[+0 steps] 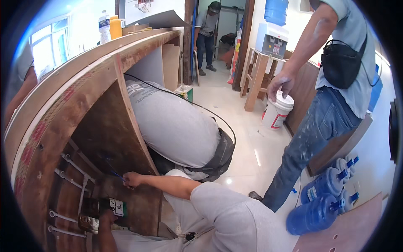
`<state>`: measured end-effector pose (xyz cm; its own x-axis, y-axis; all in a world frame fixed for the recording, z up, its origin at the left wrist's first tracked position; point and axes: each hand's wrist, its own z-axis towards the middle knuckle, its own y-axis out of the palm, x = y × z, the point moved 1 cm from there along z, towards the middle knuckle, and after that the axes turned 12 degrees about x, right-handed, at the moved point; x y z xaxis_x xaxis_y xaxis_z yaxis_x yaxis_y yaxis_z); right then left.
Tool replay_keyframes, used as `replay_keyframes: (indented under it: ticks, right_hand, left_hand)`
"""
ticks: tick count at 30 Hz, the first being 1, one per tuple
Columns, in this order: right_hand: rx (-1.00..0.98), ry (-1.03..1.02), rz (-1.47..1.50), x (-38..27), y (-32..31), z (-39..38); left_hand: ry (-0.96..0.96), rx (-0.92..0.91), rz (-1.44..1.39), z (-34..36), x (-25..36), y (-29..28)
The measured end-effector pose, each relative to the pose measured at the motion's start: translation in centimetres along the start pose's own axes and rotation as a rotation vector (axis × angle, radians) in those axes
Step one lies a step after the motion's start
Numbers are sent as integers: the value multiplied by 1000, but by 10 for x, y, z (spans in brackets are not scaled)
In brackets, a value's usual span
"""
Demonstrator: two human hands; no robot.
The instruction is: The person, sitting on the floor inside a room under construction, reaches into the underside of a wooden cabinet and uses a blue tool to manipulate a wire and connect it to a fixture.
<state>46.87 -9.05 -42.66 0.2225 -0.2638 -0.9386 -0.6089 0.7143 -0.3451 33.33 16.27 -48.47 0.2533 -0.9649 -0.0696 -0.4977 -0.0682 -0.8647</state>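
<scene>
Inside the brown-stained wooden cabinet frame point(113, 119), my right hand point(132, 179) is closed around a thin blue-handled brush point(113, 170). The brush tip points at the dark inner side panel, but whether it touches is too dim to tell. Lower down, my left hand point(108, 217) grips a dark, shiny tin point(90, 222) with a white and green label point(118, 207); its fingers are partly in shadow. Pale plastic pipes point(69, 178) run along the compartment beside the tin.
Next to the panel is a large grey printed cloth form point(176, 126), seemingly a crouching person's back, with a black cable across. A standing person point(302, 138) holds a white bucket point(277, 112). Blue water bottles point(312, 214) lie right. Another person point(205, 38) stands at the doorway.
</scene>
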Motion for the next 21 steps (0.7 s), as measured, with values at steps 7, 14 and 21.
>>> replay_keyframes:
  ticks: [7, 14, 21]
  right_hand:
    - [100, -70, -124, 10, -4, -16]
    - [192, -294, -307, 39, 7, -9]
    - [176, 29, -141, 47, -29, -23]
  left_hand:
    - [61, 116, 36, 14, -10, 11]
    - [60, 152, -188, 19, -46, 49]
    - [48, 233, -192, -14, 13, -9]
